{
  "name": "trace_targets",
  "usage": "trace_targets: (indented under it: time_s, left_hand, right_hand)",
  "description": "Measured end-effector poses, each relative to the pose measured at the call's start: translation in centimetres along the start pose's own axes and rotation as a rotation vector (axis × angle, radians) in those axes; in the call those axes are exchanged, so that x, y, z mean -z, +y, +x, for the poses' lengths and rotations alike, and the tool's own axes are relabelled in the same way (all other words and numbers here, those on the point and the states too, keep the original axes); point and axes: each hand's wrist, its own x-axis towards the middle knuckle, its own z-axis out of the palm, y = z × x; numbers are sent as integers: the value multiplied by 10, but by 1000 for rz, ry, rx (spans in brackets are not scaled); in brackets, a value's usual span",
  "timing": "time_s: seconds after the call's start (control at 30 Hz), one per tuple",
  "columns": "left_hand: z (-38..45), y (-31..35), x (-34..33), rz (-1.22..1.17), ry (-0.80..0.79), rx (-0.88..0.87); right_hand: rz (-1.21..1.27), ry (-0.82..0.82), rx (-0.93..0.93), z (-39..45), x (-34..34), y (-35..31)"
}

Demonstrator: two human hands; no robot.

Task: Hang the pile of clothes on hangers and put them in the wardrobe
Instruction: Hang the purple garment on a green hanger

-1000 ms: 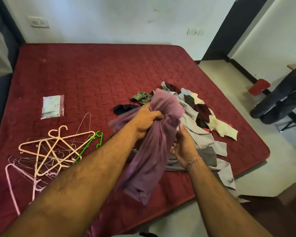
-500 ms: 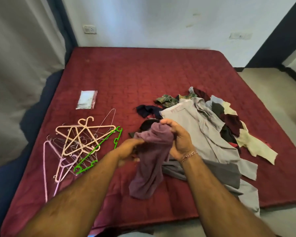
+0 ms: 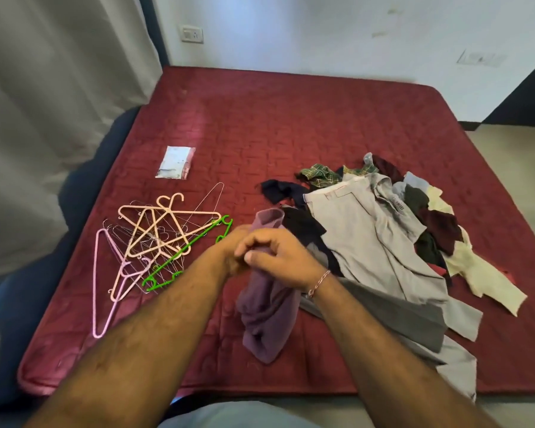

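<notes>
1. The fingers of the right hand [image 3: 278,257] curl over the bunched middle of a purple garment [image 3: 267,310], thumb pressed against the cloth – a firm grip.
2. The left hand [image 3: 232,251] sits just behind those fingers, touching them and half hidden; it appears to clutch the same garment, though its fingers cannot be seen clearly.
3. Above the fingers a purple cuff or hem stands up; below them the rest of the garment hangs in folds onto the maroon mattress [image 3: 291,125].
4. Right of the fingers lies the pile of clothes [image 3: 383,230] – a light grey shirt on top, with green plaid, navy, dark maroon and cream pieces around it, and darker grey cloth nearest the person.
5. Left of the fingers lies a tangle of hangers [image 3: 155,239]: peach and pink plastic, thin wire, and a green hanger [image 3: 189,251] nearest the hands.
6. Beyond the hangers, farther from the fingers, rests a small clear packet [image 3: 176,162].
7. A thin bracelet [image 3: 318,284] circles the right wrist.
</notes>
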Motion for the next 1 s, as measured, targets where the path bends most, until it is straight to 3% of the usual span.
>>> trace_targets:
  time_s: [0.1,0.2,0.27,0.33,0.43,0.53,0.6,0.67,0.8,0.93,1.0]
  left_hand:
    - [5,1,7,-226,108,-45]
    - [-1,3,18,-344,209,-101]
    - [-7,0,30,-443,187,-103]
    - [-18,0,47,-503,111,-111]
    - [-29,0,79,-554,5,-119]
    - [-43,4,100,-553,-74,-83]
    - [-52,9,114,-519,-141,-60]
    - [-61,19,128,-455,-53,-66]
    - [-48,31,200,21,417,-185]
    - [-29,26,265,445,707,-284]
    - [-31,28,270,439,624,-401]
  right_hand:
    - [90,11,-42,-9,-8,22]
    - [270,252,-100,-15,-7,42]
    - [335,426,-152,-14,-6,57]
    - [101,526,-195,-8,-3,75]
    - [-279,396,-280,10,-10,86]
    - [-241,280,-357,36,-31,77]
    - [-146,261,-347,54,-45,70]
    - [-117,305,-369,68,-55,69]
    - [94,433,-510,91,-71,63]
    - [322,496,-610,114,-94,32]
    - [459,555,-608,128,-107,22]
